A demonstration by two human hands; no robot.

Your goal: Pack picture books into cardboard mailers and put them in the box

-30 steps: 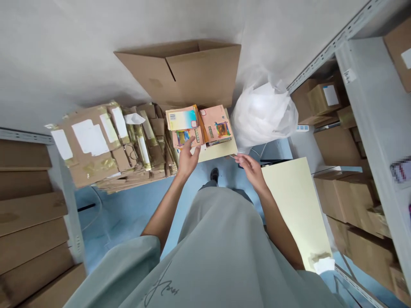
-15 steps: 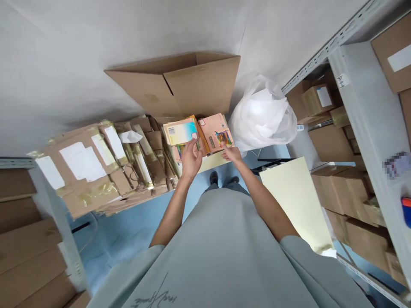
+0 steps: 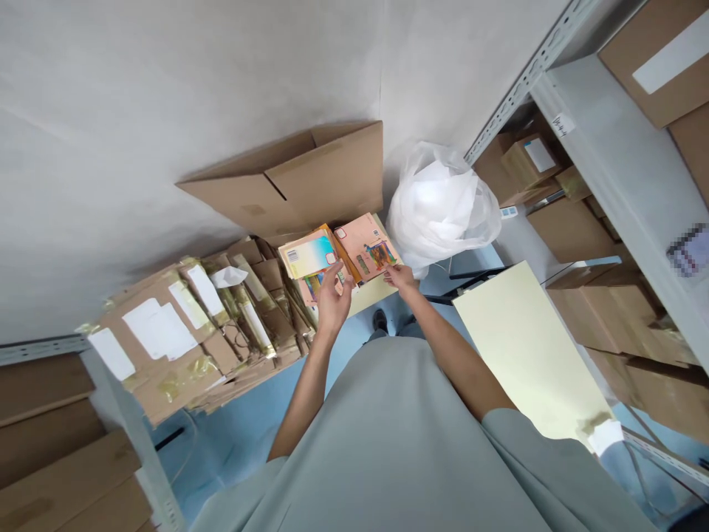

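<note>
Two piles of thin paper-covered books lie side by side in front of me. A pink book (image 3: pixel 365 240) with a colourful picture tops the right pile. On the left pile rests a yellow, white and blue book (image 3: pixel 307 255), with pink covers showing under it. My left hand (image 3: pixel 334 299) is at the near corner of the left pile, thumb and fingers apart, with no grip visible. My right hand (image 3: pixel 402 279) has its thumb on top of the pink book's near right corner and its fingers closed at the edge; the fingertips are partly hidden.
A large open cardboard box (image 3: pixel 310 181) leans behind the books. Flattened cartons (image 3: pixel 210 325) are stacked on the left, and a white plastic bag (image 3: pixel 440 207) bulges on the right. A pale yellow board (image 3: pixel 526 347) and shelves of cartons (image 3: pixel 625 295) stand farther right.
The view has turned and tilted a little, so the scene sits differently in it. My left fingers have drawn slightly apart at the left pile. My right hand stays at the pink book's corner.
</note>
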